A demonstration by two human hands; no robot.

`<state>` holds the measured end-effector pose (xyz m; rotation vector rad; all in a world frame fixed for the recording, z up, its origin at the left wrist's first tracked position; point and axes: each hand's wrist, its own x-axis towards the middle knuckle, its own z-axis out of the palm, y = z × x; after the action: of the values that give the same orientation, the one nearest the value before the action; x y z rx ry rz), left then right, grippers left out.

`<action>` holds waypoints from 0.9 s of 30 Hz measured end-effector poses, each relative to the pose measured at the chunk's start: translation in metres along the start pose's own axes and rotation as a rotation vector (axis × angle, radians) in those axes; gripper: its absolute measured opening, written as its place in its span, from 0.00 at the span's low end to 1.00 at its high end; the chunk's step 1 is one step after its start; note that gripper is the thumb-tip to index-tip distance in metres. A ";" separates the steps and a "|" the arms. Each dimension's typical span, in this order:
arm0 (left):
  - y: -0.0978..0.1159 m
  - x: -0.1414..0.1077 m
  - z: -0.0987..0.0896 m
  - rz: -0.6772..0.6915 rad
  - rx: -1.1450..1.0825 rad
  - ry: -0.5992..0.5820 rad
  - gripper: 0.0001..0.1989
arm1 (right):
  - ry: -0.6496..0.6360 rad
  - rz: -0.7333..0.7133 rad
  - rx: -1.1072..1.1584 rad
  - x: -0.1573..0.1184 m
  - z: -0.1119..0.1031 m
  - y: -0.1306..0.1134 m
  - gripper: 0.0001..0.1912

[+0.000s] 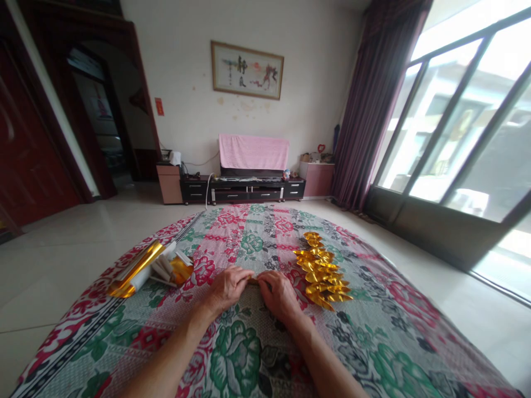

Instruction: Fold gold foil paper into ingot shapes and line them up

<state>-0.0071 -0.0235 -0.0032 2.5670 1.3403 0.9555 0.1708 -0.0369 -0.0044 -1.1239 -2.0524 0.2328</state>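
Near the middle of the flowered cloth (236, 354), my left hand (228, 286) and my right hand (280, 293) pinch a small gold-brown piece (253, 281) between them, one at each end. Most of that piece is hidden by the fingers. To the right of my right hand stand several folded gold foil shapes (326, 271) with pointed tips, set close together in a row. Rolled gold and white sheets (143, 268) lie in a loose pile to the left of my left hand.
The cloth covers a round table. Beyond it, a low black cabinet (249, 193) stands along the wall, with a pink cloth (254, 152) draped over something on top. A glass door (448, 121) and purple curtain (365, 105) are at the right.
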 end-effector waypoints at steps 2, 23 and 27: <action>0.000 0.001 0.003 -0.037 -0.010 0.038 0.13 | 0.005 0.016 -0.013 0.001 0.001 0.001 0.12; -0.001 0.004 0.004 -0.261 -0.184 0.057 0.08 | 0.039 0.123 -0.086 0.001 0.004 0.003 0.10; -0.001 0.004 0.004 -0.235 -0.157 0.043 0.08 | 0.042 0.110 -0.094 0.001 0.004 0.001 0.10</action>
<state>-0.0042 -0.0189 -0.0046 2.2287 1.4731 1.0317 0.1687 -0.0349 -0.0070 -1.2905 -1.9844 0.1677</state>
